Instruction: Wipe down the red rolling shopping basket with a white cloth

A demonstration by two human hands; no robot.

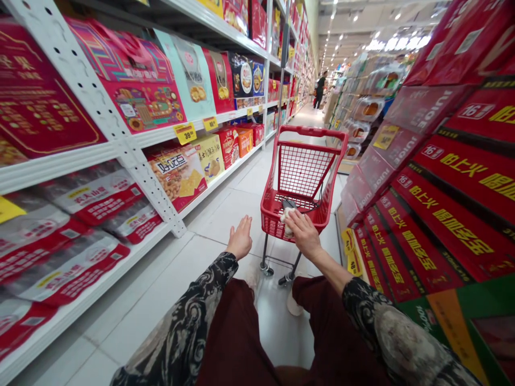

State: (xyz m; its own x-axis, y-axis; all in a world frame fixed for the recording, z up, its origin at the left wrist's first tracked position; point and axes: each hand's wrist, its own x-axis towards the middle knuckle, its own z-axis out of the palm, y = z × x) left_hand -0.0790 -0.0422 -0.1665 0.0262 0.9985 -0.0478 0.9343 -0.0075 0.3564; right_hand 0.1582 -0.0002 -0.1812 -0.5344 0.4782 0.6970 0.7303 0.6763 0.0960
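Note:
My left hand (240, 239) is held in the air left of the shopping cart, open, its fingers stretched forward and touching nothing. My right hand (304, 232) is at the near rim of the red plastic shopping cart (306, 171), fingers closed over a white crumpled thing (287, 220) whose kind I cannot make out. A dark grey item (288, 203) shows just beyond my fingertips, inside the basket. The cart stands upright on grey legs with wheels, in front of my feet.
White metal shelves (161, 134) line the left with boxed snacks and wrapped bottle packs (80, 241). Stacked red drink cartons (442, 177) rise close on the right. A person (319, 90) in dark clothes stands far down the tiled aisle (209, 268).

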